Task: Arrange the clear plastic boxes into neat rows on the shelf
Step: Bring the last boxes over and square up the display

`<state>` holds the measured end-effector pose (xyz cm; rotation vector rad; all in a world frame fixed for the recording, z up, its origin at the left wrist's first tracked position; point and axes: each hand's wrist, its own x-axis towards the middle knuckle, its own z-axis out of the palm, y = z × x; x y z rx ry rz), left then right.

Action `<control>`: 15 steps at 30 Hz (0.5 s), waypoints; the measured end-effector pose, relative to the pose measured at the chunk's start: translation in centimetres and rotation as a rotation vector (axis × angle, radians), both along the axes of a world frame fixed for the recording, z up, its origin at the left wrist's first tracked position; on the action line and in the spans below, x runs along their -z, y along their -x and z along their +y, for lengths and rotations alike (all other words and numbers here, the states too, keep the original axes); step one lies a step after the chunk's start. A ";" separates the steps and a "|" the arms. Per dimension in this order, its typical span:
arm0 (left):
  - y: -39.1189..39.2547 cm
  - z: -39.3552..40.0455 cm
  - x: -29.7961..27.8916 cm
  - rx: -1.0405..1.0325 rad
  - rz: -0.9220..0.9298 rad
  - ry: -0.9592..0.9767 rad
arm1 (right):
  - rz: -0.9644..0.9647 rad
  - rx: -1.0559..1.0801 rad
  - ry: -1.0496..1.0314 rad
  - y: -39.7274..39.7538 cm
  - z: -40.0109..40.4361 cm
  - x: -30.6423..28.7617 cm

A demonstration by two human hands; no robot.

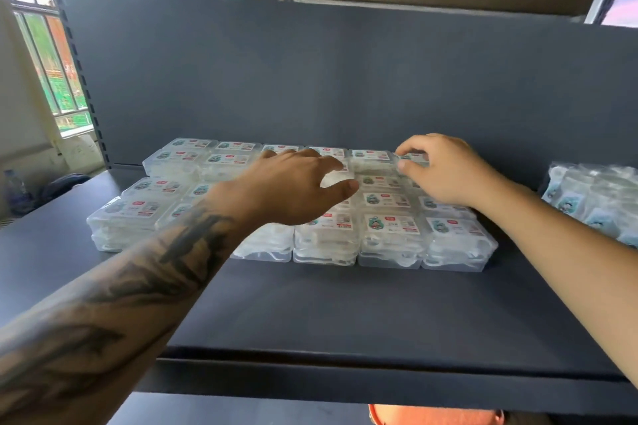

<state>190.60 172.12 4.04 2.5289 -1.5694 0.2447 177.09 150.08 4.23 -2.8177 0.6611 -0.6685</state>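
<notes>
A: Where are the clear plastic boxes (390, 238)?

B: Mid-frame, on the dark shelf (345, 314), packed in rows and stacked two high, running back to the dark back panel (345, 72). The front row ends at the lower right of the block.

A: Any writing you can read?

B: No. Each lid carries a white label (393, 225) with a small cartoon figure, a red tag and what looks like a square code, but the print is too small and blurred to make out. No brand is legible.

A: And the hands?

B: The left hand (293, 186), on a tattooed forearm, reaches over the middle of the block with fingers spread and the thumb out toward the right. It hovers just above the lids, and I cannot tell whether it touches them; it grips nothing. The right hand (445, 169) is at the back right of the block, thumb and fingertips pinching the rear box (412, 159) in the last row.

A: Anything else?

B: At the right edge of the frame lie clear bags (593, 197) with pale blue cartoon labels, apart from the boxes. At the left edge, low down, stands a water bottle (13, 190), and windows (51, 55) fill the upper left.
</notes>
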 end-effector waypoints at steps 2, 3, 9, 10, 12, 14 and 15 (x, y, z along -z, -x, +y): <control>0.1 -1.6 -0.5 0.003 0.029 -0.018 | 0.015 0.056 -0.002 0.7 -1.6 0.1; 0.1 -2.3 -0.8 -0.003 0.044 -0.029 | 0.027 0.080 -0.007 0.9 -2.3 0.1; -0.6 -6.0 -0.6 -0.023 0.065 -0.107 | 0.082 0.103 -0.089 0.2 -4.7 1.3; -0.8 -6.5 -0.5 -0.034 0.069 -0.130 | 0.078 0.097 -0.093 0.1 -4.8 1.5; -0.9 -7.5 -0.3 -0.054 0.087 -0.176 | 0.061 0.092 -0.089 -0.1 -4.9 1.6; -0.9 -8.4 -0.2 -0.064 0.093 -0.194 | 0.052 0.089 -0.087 -0.2 -5.0 1.6; -0.8 -8.7 -0.1 -0.065 0.093 -0.186 | 0.051 0.087 -0.091 -0.2 -5.0 1.6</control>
